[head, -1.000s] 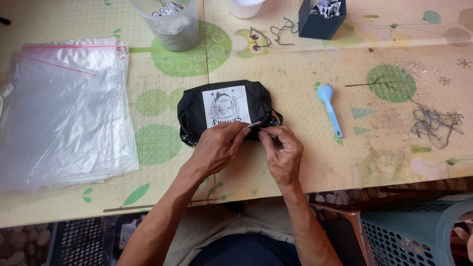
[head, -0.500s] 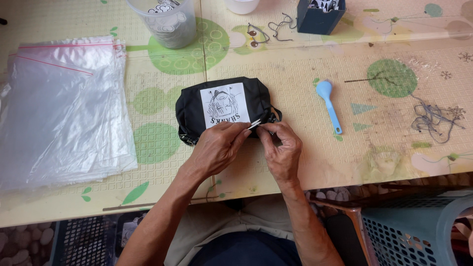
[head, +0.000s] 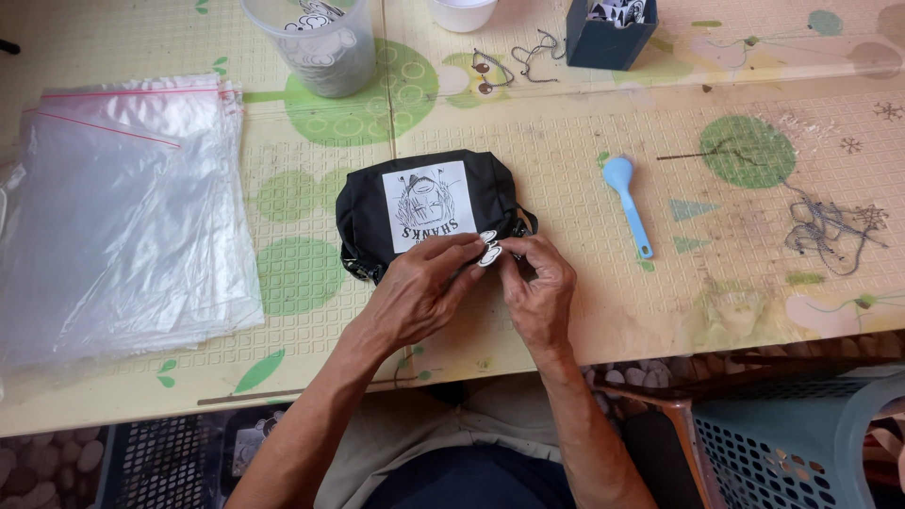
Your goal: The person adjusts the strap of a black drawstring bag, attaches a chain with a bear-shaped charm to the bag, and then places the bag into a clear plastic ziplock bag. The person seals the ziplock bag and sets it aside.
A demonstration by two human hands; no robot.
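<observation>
Black pouch (head: 429,209) lies on patterned table (head: 584,311), white picture panel up. Left hand (head: 415,294) and right hand (head: 535,287) meet at pouch's near right corner, fingertips pinched on small white tag (head: 488,247). Blue spoon (head: 626,200) right of pouch; clear bag stack (head: 123,217) left; plastic tub (head: 316,42) beyond; nothing lies between.

Pouch (head: 429,209) mid-surface (head: 584,311), hands at its near edge.
Left: stack of zip bags (head: 118,212). Behind: tub of small tags (head: 316,42), cup (head: 462,11), box (head: 608,28), loose hooks (head: 514,64). Right: spoon (head: 627,203), then tangled chains (head: 830,226). Near right, below the surface: basket (head: 792,452). Two small tags (head: 488,247) between fingers (head: 471,250) of left hand (head: 415,297) and right hand (head: 537,287).
</observation>
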